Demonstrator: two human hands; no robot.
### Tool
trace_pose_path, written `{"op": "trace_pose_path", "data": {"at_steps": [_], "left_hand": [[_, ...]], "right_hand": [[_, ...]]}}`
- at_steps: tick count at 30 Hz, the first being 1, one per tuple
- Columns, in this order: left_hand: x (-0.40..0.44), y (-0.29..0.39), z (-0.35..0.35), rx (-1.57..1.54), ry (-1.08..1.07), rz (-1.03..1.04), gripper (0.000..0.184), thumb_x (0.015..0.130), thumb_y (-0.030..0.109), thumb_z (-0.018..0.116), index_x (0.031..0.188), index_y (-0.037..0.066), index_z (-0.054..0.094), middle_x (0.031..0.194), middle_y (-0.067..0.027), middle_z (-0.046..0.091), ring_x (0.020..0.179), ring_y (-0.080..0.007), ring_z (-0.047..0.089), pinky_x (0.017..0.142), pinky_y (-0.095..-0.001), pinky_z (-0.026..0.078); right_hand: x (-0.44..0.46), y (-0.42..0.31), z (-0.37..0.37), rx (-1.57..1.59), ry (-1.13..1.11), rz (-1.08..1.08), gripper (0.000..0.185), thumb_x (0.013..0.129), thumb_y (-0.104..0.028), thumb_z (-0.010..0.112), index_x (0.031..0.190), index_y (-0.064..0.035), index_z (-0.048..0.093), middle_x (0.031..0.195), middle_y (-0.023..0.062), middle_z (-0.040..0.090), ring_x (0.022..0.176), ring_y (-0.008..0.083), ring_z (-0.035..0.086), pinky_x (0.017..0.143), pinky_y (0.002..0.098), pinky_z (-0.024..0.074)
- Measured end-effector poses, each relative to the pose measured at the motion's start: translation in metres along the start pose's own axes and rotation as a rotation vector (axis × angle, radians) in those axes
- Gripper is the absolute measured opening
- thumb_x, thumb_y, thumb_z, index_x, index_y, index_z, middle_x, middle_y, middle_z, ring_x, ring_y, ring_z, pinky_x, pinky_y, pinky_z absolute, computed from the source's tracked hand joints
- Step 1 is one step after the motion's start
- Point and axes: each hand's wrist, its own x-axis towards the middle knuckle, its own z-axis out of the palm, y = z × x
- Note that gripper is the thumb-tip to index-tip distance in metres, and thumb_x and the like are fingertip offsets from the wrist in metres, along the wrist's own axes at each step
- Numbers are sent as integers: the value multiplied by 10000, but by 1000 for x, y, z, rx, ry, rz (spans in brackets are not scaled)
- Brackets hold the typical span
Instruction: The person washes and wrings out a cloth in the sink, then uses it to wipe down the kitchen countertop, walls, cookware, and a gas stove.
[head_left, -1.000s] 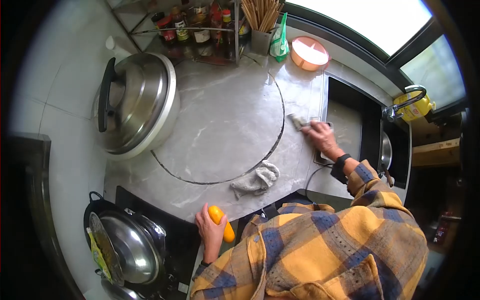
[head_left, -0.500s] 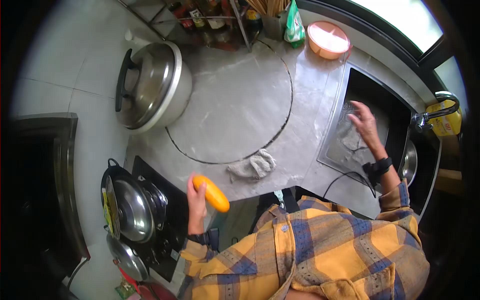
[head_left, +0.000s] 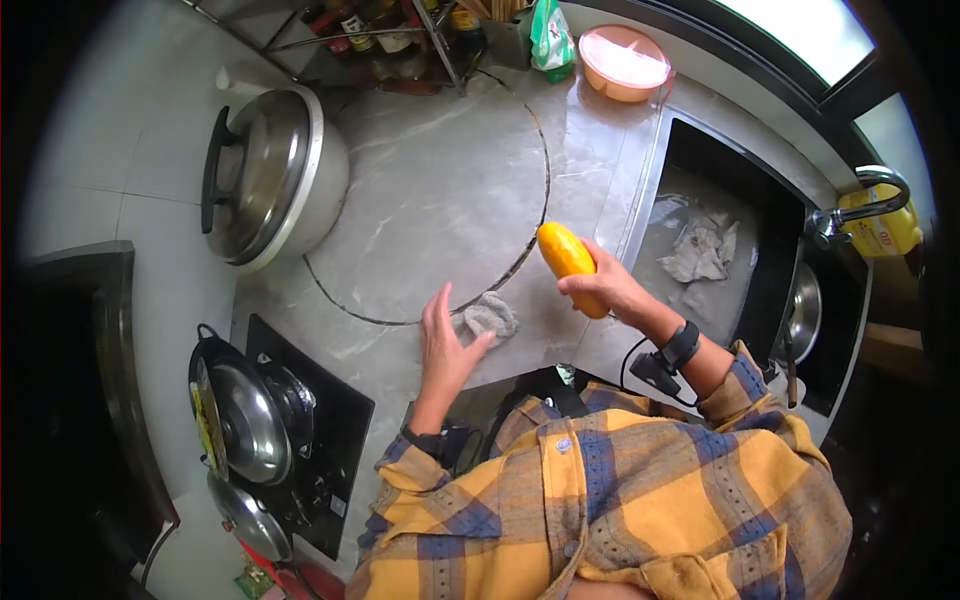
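Observation:
My right hand (head_left: 615, 290) is closed around the lower end of a smooth, oblong yellow gourd (head_left: 565, 248), which looks like a ripe cucumber. It is held tilted above the counter (head_left: 440, 190), left of the sink (head_left: 640, 235). Over the counter's front part, my left hand (head_left: 450, 345) is empty, thumb and fingers apart. Right beside its thumb lies a crumpled grey cloth (head_left: 492, 316); whether they touch I cannot tell. Another pale rag (head_left: 700, 250) lies in the sink's basin.
A large lidded pot (head_left: 290, 180) stands at the back left. Below it is a black stove (head_left: 340, 425) with a domed metal lid (head_left: 250, 420). A pink tub (head_left: 620, 65) and a green-white bag (head_left: 552, 40) stand at the back. The faucet (head_left: 835, 225) rises right of the sink.
The gourd has passed from my left hand to my right. My right hand came left from over the sink; my left hand moved right, beside the cloth, and opened.

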Motion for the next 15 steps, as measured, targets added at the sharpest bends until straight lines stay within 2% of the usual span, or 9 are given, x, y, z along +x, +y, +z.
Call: {"op": "trace_pose_path", "data": {"at_steps": [2, 3, 6, 7, 9, 10, 11, 13, 15], "left_hand": [[-13, -11, -1, 262, -75, 52, 861, 645, 206, 753, 1364, 138, 284, 1311, -176, 344, 1202, -349, 343, 1006, -453, 293], [-19, -14, 3, 341, -92, 81, 823, 638, 152, 734, 1350, 190, 324, 1309, -137, 365, 1197, -335, 351, 998, -450, 299], [-21, -29, 15, 442, -122, 193, 760, 597, 85, 723, 1284, 166, 410, 1252, -92, 421, 1160, -315, 378, 942, -446, 337], [-16, -37, 18, 372, -59, 191, 625, 572, 47, 696, 1163, 138, 512, 1120, -71, 503, 1072, -296, 449, 887, -411, 382], [-10, -46, 12, 225, -30, 152, 507, 594, 32, 668, 1078, 126, 550, 1040, -76, 522, 1005, -282, 483, 838, -400, 411], [-9, -50, 9, 152, -20, 135, 449, 605, 25, 654, 1036, 120, 569, 1000, -79, 532, 971, -276, 499, 813, -394, 426], [-10, -52, 4, 71, 32, 66, 391, 611, -13, 632, 986, 83, 577, 951, -97, 551, 916, -267, 533, 796, -343, 446], [-10, -71, -11, -175, 43, -62, 375, 625, -44, 600, 984, 54, 559, 946, -87, 555, 902, -237, 545, 802, -322, 445], [-14, -104, -22, -447, 90, -153, 358, 651, -70, 560, 995, 24, 534, 947, -73, 554, 888, -192, 547, 799, -292, 441]], "right_hand": [[33, 25, -10, -205, 151, -143, 683, 657, -194, 730, 1247, -35, 424, 1034, 93, 560, 915, 177, 556, 795, 303, 455], [45, 24, -8, -249, 142, -182, 688, 651, -198, 733, 1244, -29, 427, 1053, 108, 566, 941, 194, 554, 814, 308, 446], [95, 7, 11, -580, 177, -264, 769, 604, -263, 755, 1247, -24, 407, 1029, 190, 586, 962, 292, 571, 813, 350, 449], [116, 0, 21, -624, 176, -276, 783, 589, -278, 755, 1243, -26, 404, 1010, 208, 592, 939, 319, 581, 796, 374, 457], [157, -15, 46, -630, 220, -331, 749, 587, -278, 746, 1217, -24, 433, 986, 203, 602, 915, 325, 590, 780, 386, 464], [172, -29, 61, -645, 252, -238, 765, 602, -270, 739, 1256, -28, 425, 1028, 199, 595, 950, 306, 582, 813, 362, 468], [189, -37, 75, -617, 284, -251, 777, 600, -276, 744, 1264, -33, 421, 1040, 204, 593, 955, 308, 585, 810, 366, 474], [232, -39, 100, -518, 380, -319, 758, 583, -251, 749, 1219, -5, 417, 964, 222, 607, 895, 347, 600, 770, 394, 482], [262, -46, 121, -354, 421, -398, 808, 583, -233, 759, 1258, -9, 377, 979, 222, 605, 912, 346, 597, 793, 389, 478]]}}
